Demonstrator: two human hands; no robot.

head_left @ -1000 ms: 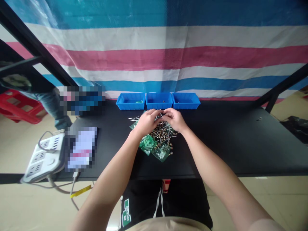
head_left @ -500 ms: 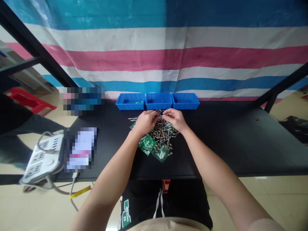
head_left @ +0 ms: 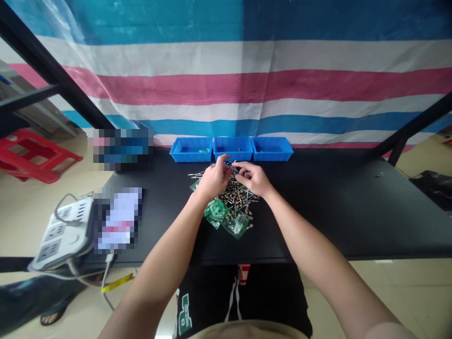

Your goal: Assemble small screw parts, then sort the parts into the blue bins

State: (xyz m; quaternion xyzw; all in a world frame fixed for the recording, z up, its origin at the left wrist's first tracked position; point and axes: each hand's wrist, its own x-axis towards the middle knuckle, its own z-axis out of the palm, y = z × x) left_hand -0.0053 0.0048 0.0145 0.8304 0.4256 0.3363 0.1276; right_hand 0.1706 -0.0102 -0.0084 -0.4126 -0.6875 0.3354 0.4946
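Observation:
A heap of small metal pieces point(head_left: 240, 194), with thin silver shafts and brownish ends, lies on the black table. My left hand point(head_left: 213, 181) is over the heap's upper left side, its index finger raised apart from the thumb. My right hand point(head_left: 255, 179) hovers at the upper right side, thumb and index finger apart. Nothing held is visible in either hand. Green-tinted plastic packets point(head_left: 216, 212) lie at the near side of the heap; a clearer green packet point(head_left: 238, 224) holds several thin pieces.
Three blue bins point(head_left: 192, 155) stand in a row behind the heap, with a few small items inside. Left on the black table point(head_left: 325, 207) are a blurred-out phone point(head_left: 120, 219) and a white power strip point(head_left: 67, 230) with cables. A red stool point(head_left: 45, 155) and another person's foot point(head_left: 52, 315) are beyond.
My fingers have parted: the left index finger has lifted and the right thumb and index finger have spread. The person at left has moved, uncovering the red stool.

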